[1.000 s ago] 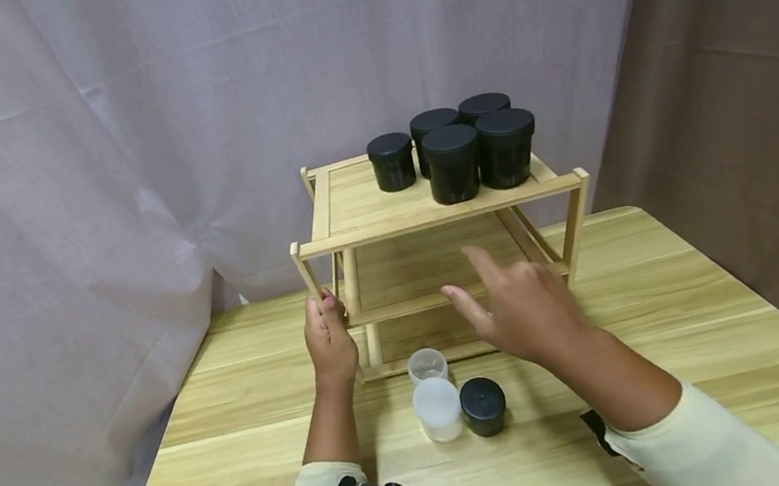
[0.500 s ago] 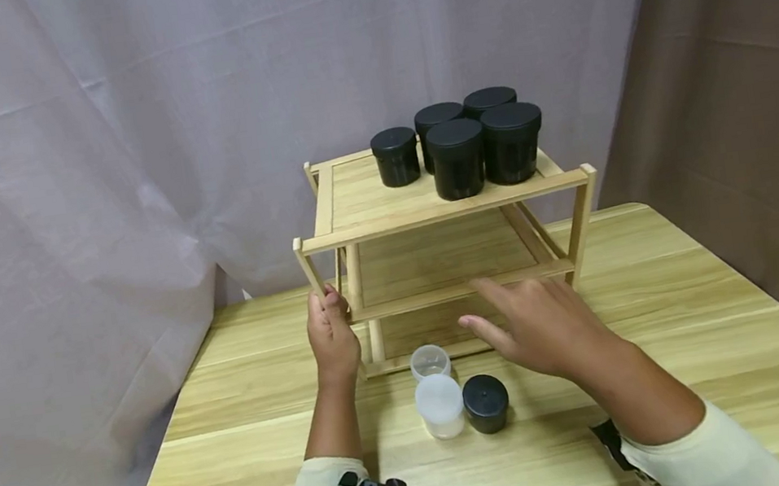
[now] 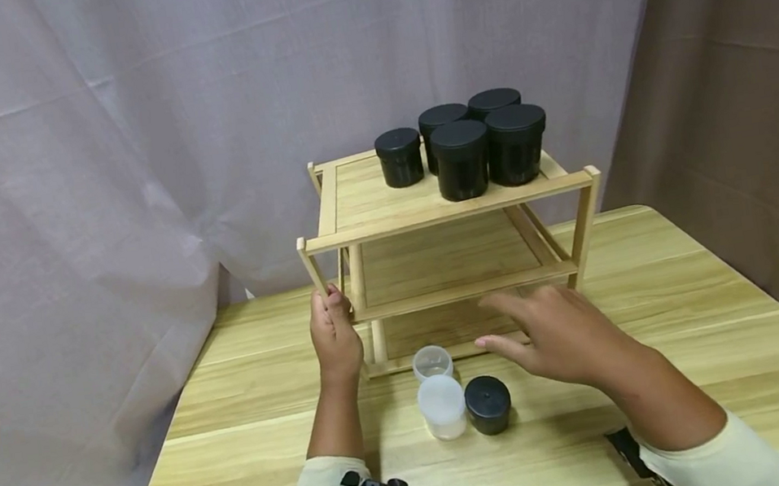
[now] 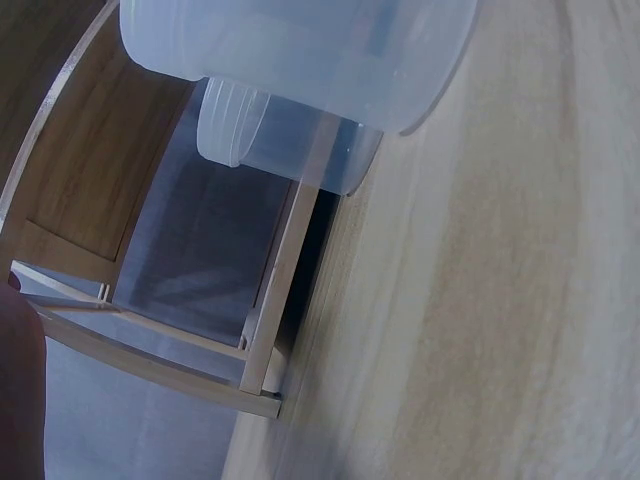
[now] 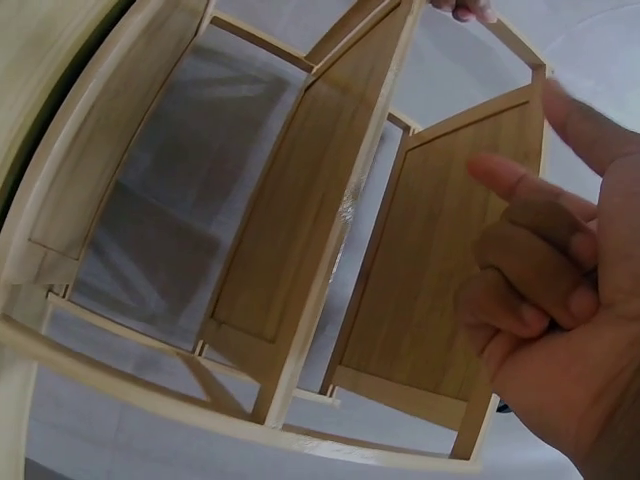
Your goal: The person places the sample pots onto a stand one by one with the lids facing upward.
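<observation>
Partly, two of the black lidded jars (image 3: 463, 163) on the top tier hide behind those in front; the left wrist view cuts off the nearer translucent jar (image 4: 300, 50). Tabletop (image 3: 728, 346) stretches from the three-tier wooden rack (image 3: 370, 206) to a well-separated right edge. The left hand (image 3: 337, 344) grips the rack's front left post. The right hand (image 3: 566, 339), thumb and index spread, holds nothing before the lower tiers, near the small black jar (image 3: 488, 406).
</observation>
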### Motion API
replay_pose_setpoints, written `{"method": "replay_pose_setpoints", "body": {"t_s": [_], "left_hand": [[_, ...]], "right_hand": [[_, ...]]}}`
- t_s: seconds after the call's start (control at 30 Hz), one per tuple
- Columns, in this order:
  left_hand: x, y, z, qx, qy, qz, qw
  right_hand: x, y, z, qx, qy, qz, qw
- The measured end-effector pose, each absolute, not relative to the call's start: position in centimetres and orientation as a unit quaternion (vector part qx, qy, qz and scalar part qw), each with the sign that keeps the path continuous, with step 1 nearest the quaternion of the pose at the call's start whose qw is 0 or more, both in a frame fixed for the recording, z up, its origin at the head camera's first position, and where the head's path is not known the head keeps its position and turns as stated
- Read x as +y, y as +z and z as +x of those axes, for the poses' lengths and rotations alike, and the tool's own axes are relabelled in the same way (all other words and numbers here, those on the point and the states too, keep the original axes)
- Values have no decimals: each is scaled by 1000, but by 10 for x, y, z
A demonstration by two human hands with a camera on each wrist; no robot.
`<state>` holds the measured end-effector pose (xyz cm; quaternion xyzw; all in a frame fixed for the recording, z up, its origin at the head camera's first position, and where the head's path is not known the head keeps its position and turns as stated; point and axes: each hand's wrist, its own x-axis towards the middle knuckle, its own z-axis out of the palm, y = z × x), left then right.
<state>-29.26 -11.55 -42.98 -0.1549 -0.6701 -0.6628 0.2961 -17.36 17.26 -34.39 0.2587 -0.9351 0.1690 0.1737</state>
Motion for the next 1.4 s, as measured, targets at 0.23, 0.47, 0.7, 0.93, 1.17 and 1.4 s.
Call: {"method": "replay_pose_setpoints", "body": {"t_s": [0.23, 0.47, 0.7, 0.93, 1.17, 1.4], "left_hand": [[-116, -430, -294, -669, -661, -158, 300], [-115, -429, -292, -668, -666, -153, 295], [-114, -428, -292, -665, -669, -155, 294], [-115, -429, -292, -669, -663, -156, 298], [-115, -429, -292, -667, -664, -162, 295], [-115, -429, -291, -667, -663, -163, 297]], "right_hand": [[181, -351, -175, -937, 199, 267, 102], [186, -358, -181, -934, 221, 279, 26], [189, -368, -189, -920, 259, 292, -44], [192, -386, -201, -894, 308, 290, -146], [193, -400, -212, -872, 341, 295, -192], [190, -413, -217, -860, 363, 285, -219]]}}
